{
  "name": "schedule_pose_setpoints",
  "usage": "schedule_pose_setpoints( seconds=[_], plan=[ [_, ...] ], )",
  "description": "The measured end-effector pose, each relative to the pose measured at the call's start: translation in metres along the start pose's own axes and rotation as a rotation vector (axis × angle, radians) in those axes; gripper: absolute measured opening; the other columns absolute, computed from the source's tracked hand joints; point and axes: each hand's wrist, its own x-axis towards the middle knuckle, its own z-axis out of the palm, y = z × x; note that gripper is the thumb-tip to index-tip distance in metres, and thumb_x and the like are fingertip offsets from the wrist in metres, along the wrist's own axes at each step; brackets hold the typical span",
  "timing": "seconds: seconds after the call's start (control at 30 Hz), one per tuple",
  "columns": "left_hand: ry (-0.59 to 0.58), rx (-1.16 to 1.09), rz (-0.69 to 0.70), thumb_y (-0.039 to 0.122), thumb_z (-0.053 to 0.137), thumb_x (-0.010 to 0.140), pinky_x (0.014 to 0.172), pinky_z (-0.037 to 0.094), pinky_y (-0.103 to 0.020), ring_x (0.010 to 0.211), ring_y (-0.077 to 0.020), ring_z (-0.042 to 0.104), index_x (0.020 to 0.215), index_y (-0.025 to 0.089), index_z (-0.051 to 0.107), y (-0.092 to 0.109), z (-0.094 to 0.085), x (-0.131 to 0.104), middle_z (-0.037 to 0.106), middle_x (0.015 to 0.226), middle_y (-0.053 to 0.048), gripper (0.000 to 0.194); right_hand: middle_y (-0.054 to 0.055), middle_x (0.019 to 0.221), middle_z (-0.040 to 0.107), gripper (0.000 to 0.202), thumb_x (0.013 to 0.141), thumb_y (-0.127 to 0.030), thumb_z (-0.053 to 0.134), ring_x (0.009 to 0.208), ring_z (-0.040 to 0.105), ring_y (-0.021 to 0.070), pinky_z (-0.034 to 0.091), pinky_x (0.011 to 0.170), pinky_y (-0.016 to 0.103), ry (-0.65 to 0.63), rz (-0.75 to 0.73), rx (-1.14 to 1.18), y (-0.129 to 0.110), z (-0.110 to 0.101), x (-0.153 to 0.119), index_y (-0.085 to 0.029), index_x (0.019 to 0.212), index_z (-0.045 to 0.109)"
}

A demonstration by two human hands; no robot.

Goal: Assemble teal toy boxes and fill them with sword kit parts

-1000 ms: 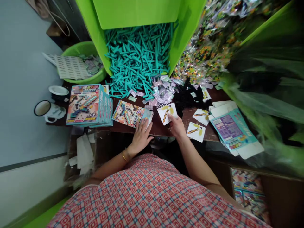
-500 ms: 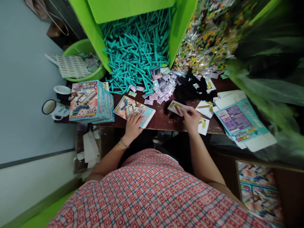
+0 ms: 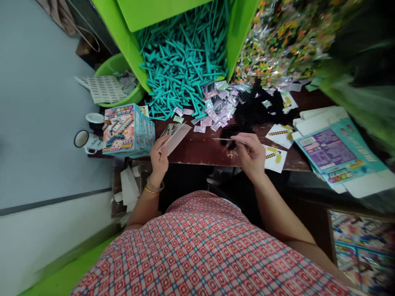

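A small box [image 3: 178,137] is tilted up over the table's left half, its open end turned toward the right. My left hand [image 3: 160,154] is closed round its near left end. To the right, my right hand [image 3: 250,155] pinches a thin card [image 3: 224,139] that shows nearly edge-on. Between the two hands lies bare dark red tabletop. Two white cards with printed tool pictures, an upper one [image 3: 279,135] and a lower one [image 3: 275,158], lie just right of my right hand. Black studded pieces [image 3: 257,107] are heaped beyond it.
Stacked printed boxes [image 3: 121,129] stand at the left, beside a white mug [image 3: 88,141]. A green bin [image 3: 242,39] of teal sticks [image 3: 182,61] is behind. Small sachets [image 3: 220,105] and bagged beads [image 3: 277,45] lie right of it. Flattened boxes [image 3: 336,148] overhang the right edge.
My left hand has lifted the box from lying flat and tilted it. The card in my right hand has turned from face-up to edge-on. The whole view has shifted slightly.
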Motion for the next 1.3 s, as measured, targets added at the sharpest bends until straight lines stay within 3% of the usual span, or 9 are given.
schedule_pose_setpoints(
  seconds=[0.17, 0.3, 0.47, 0.7, 0.8, 0.9, 1.0, 1.1, 1.3],
  plan=[
    [-0.055, -0.013, 0.022, 0.059, 0.049, 0.106, 0.109, 0.054, -0.046, 0.118, -0.0269, 0.07, 0.118, 0.021, 0.076, 0.003, 0.0, 0.003, 0.076, 0.121, -0.013, 0.049, 0.006, 0.125, 0.073, 0.029, 0.107, -0.024, 0.054, 0.121, 0.062, 0.0238, 0.049, 0.108, 0.047, -0.335, -0.469, -0.032, -0.039, 0.082, 0.024, -0.031, 0.127, 0.073],
    [-0.039, -0.009, 0.039, 0.057, 0.048, 0.107, 0.108, 0.053, -0.043, 0.119, -0.0264, 0.07, 0.122, 0.023, 0.075, -0.003, -0.001, 0.003, 0.076, 0.124, -0.011, 0.046, 0.01, 0.142, 0.068, 0.036, 0.108, -0.025, 0.05, 0.141, 0.052, 0.0265, 0.039, 0.122, 0.058, -0.463, -0.499, -0.069, -0.027, 0.115, 0.029, -0.028, 0.14, 0.068],
    [-0.081, 0.01, 0.072, 0.052, 0.05, 0.107, 0.113, 0.051, -0.043, 0.123, -0.0257, 0.069, 0.123, 0.023, 0.075, -0.004, 0.005, -0.001, 0.075, 0.128, -0.011, 0.041, 0.009, 0.13, 0.074, 0.038, 0.11, -0.021, 0.043, 0.134, 0.06, 0.0243, 0.053, 0.109, 0.051, -0.417, -0.501, -0.028, -0.002, 0.092, 0.031, -0.028, 0.132, 0.073],
    [-0.079, 0.022, 0.073, 0.05, 0.043, 0.109, 0.111, 0.052, -0.044, 0.123, -0.026, 0.068, 0.128, 0.022, 0.072, 0.002, 0.007, 0.011, 0.075, 0.129, -0.012, 0.044, 0.012, 0.149, 0.063, 0.044, 0.107, -0.044, 0.053, 0.145, 0.049, 0.0301, 0.038, 0.123, 0.059, -0.636, -0.522, -0.129, -0.017, 0.109, 0.06, -0.025, 0.146, 0.063],
    [-0.145, 0.126, 0.116, 0.049, 0.044, 0.108, 0.118, 0.047, -0.05, 0.13, -0.0289, 0.065, 0.13, 0.022, 0.071, -0.01, 0.017, 0.002, 0.072, 0.134, -0.014, 0.044, 0.016, 0.15, 0.059, 0.043, 0.106, -0.042, 0.056, 0.14, 0.05, 0.0344, 0.041, 0.118, 0.06, -0.495, -0.293, -0.281, 0.004, 0.083, 0.049, -0.025, 0.145, 0.063],
    [-0.365, 0.256, 0.076, 0.057, 0.061, 0.099, 0.124, 0.038, -0.059, 0.139, -0.0374, 0.058, 0.129, 0.022, 0.072, -0.022, 0.034, -0.018, 0.069, 0.141, -0.017, 0.047, 0.024, 0.151, 0.055, 0.047, 0.101, -0.036, 0.06, 0.135, 0.05, 0.0433, 0.046, 0.106, 0.065, -0.371, 0.05, -0.594, 0.046, 0.041, 0.028, -0.02, 0.145, 0.063],
    [-0.501, 0.228, -0.034, 0.061, 0.078, 0.086, 0.127, 0.029, -0.065, 0.145, -0.0433, 0.051, 0.127, 0.024, 0.074, -0.025, 0.05, -0.03, 0.066, 0.146, -0.017, 0.056, 0.022, 0.146, 0.059, 0.045, 0.099, -0.028, 0.057, 0.132, 0.051, 0.0425, 0.048, 0.103, 0.064, -0.385, 0.143, -0.687, 0.087, 0.009, 0.016, -0.019, 0.142, 0.065],
    [-0.454, -0.046, -0.184, 0.056, 0.074, 0.091, 0.124, 0.037, -0.059, 0.137, -0.0372, 0.06, 0.121, 0.026, 0.076, -0.016, 0.07, -0.025, 0.07, 0.139, -0.014, 0.043, 0.018, 0.139, 0.065, 0.043, 0.098, -0.018, 0.05, 0.126, 0.056, 0.0361, 0.05, 0.108, 0.061, -0.374, 0.111, -0.565, 0.107, 0.0, 0.02, -0.019, 0.136, 0.07],
    [-0.47, -0.903, -0.858, 0.054, 0.076, 0.089, 0.109, 0.053, -0.05, 0.116, -0.0297, 0.071, 0.121, 0.023, 0.072, 0.01, 0.143, 0.006, 0.073, 0.126, -0.013, 0.045, 0.012, 0.13, 0.072, 0.032, 0.102, -0.029, 0.053, 0.121, 0.067, 0.0273, 0.055, 0.108, 0.05, -0.241, 0.11, -0.172, 0.078, 0.025, 0.044, -0.023, 0.125, 0.075]
  ],
)
